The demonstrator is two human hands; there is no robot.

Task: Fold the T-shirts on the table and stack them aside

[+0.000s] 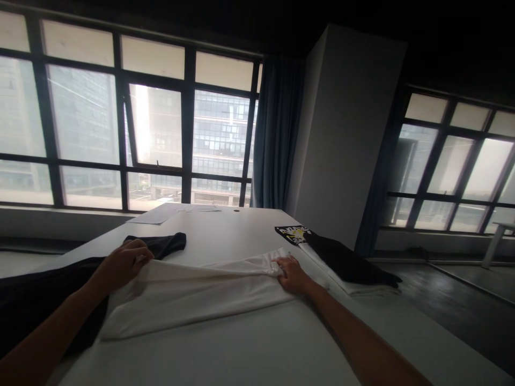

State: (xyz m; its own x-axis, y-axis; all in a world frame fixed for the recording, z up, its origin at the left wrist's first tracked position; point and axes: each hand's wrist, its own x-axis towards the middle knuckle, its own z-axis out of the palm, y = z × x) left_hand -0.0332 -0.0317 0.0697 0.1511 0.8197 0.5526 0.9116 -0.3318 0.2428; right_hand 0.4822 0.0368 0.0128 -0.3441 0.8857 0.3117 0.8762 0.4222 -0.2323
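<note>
Dim room, daylight from large black-framed windows (pixel 120 128) on two walls; blue curtain (pixel 276 134) beside a white pillar (pixel 341 134). White table (pixel 241 354) runs toward the windows, papers (pixel 161 213) at its far end. White garment (pixel 193 295) lies across the table's middle. Left hand (pixel 123 264) grips its left end, right hand (pixel 292 274) pinches its right end; hands well apart. Black garment (pixel 164 244) lies left; folded dark clothes (pixel 341 260) lie right.
</note>
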